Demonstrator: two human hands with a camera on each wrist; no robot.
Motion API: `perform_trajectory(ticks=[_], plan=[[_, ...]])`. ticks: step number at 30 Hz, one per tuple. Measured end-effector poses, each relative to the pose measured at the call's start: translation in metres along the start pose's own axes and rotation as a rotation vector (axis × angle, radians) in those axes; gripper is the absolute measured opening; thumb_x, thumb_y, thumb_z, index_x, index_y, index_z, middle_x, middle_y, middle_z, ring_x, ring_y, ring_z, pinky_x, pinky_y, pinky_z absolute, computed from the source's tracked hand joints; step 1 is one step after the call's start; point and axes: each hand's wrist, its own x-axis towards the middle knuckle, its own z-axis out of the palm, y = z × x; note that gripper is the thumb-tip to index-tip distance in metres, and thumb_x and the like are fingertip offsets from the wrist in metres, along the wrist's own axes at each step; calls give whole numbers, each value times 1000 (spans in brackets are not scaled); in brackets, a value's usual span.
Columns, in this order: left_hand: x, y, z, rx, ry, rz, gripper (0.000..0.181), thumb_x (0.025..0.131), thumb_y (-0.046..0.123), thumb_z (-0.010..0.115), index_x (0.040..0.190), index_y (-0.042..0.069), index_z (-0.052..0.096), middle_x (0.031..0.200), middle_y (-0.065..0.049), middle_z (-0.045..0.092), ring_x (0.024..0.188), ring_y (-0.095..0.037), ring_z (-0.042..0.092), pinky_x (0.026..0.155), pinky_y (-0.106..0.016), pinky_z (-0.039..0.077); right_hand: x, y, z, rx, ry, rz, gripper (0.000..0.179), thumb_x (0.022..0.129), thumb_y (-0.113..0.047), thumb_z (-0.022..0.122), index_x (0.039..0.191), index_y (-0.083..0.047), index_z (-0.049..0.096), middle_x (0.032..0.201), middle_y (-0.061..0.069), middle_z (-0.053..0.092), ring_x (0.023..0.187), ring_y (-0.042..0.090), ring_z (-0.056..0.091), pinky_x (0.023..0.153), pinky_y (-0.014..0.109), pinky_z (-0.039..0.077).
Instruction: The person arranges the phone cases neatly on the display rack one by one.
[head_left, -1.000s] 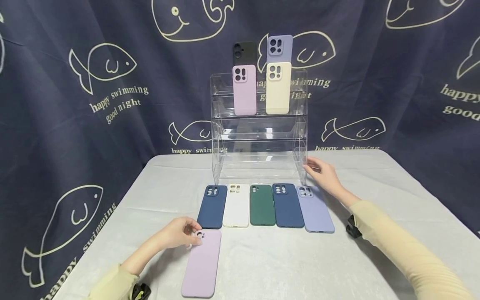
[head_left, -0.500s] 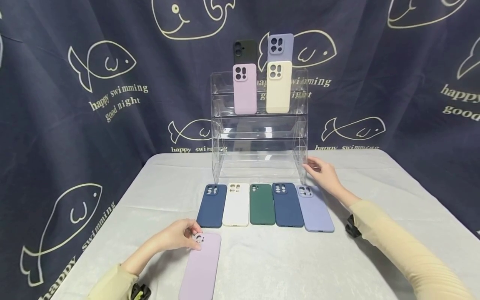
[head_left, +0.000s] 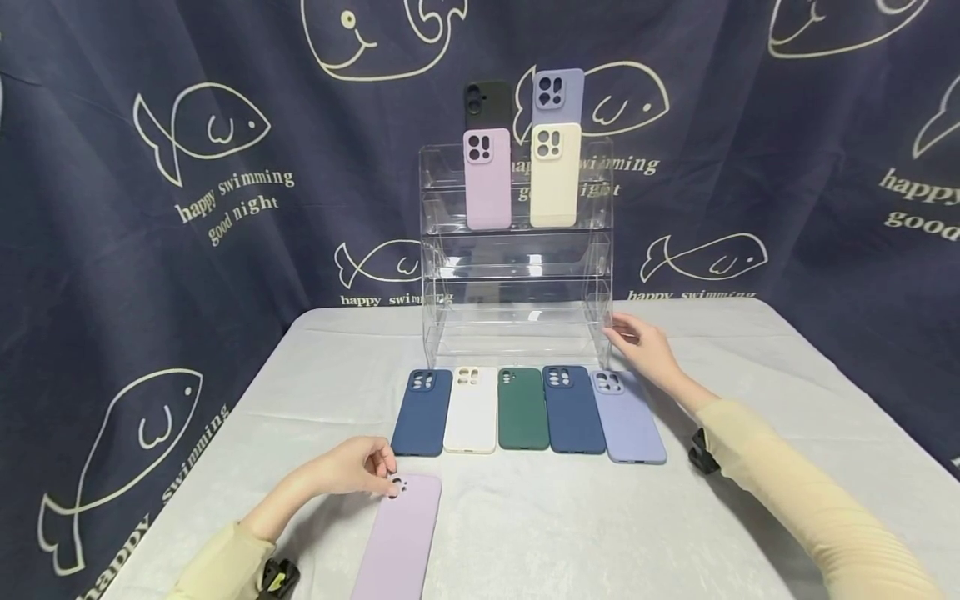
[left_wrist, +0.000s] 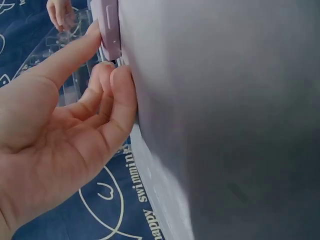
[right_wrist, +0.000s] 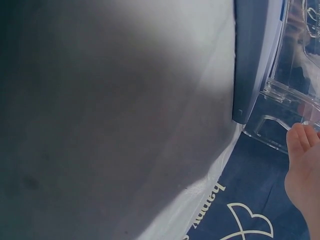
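Near the front of the table my left hand [head_left: 356,467] pinches the camera end of a lilac phone case [head_left: 401,537]. In the left wrist view the thumb lies on the case [left_wrist: 111,30] and the curled fingers are at its end edge. The near end runs out of the head view. My right hand [head_left: 645,346] holds the right side of a clear acrylic display stand [head_left: 517,292], its fingertips at the side panel. In the right wrist view that hand [right_wrist: 305,160] is only partly visible, beside the stand's lower corner.
Several phone cases lie in a row before the stand: blue [head_left: 422,417], white [head_left: 471,412], green [head_left: 523,412], blue [head_left: 574,412] and periwinkle [head_left: 630,421]. Upper tiers hold black [head_left: 491,104], lilac [head_left: 489,187], periwinkle [head_left: 570,96] and cream [head_left: 555,187] cases. A dark fish-print curtain [head_left: 247,275] hangs behind.
The lilac case has shifted toward me, its camera end now farther from the row and its near end out of view. My left hand has moved slightly. The right hand stays at the stand.
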Motion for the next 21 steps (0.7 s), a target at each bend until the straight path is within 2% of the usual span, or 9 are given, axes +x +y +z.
perform_trajectory(ticks=[5, 9, 13, 16, 21], plan=[[-2, 4, 0, 13, -33, 13, 24, 75, 12, 74, 87, 0, 58, 73, 4, 52, 60, -3, 48, 53, -16, 43, 0, 1, 0, 6, -2, 5, 40, 90, -15, 63, 122, 8, 55, 109, 27, 65, 100, 37, 64, 87, 35, 51], [0, 4, 2, 76, -26, 35, 19, 73, 9, 71, 83, 3, 56, 72, 5, 51, 61, -1, 47, 55, -16, 44, 0, 1, 0, 2, -3, 5, 40, 90, -15, 62, 122, 9, 55, 109, 28, 64, 99, 39, 64, 87, 39, 51], [-1, 5, 2, 51, -6, 27, 19, 75, 8, 69, 87, 4, 55, 74, 2, 53, 59, -2, 51, 53, -19, 49, 0, 0, 0, -2, 1, -5, 39, 90, -14, 62, 121, 9, 55, 109, 29, 64, 99, 38, 64, 86, 39, 51], [-1, 6, 1, -3, 32, 47, 19, 77, 6, 68, 91, 3, 54, 79, -2, 55, 58, -4, 54, 52, -21, 51, 0, -2, 0, -1, 3, -10, 38, 90, -13, 62, 120, 9, 55, 109, 29, 64, 99, 38, 64, 86, 38, 51], [6, 7, -1, 23, 171, 97, 20, 79, 5, 67, 96, 1, 58, 86, -6, 59, 66, -3, 54, 55, -20, 51, -1, -1, 0, -2, 0, -9, 39, 90, -14, 62, 121, 9, 55, 109, 28, 64, 99, 38, 64, 86, 38, 51]])
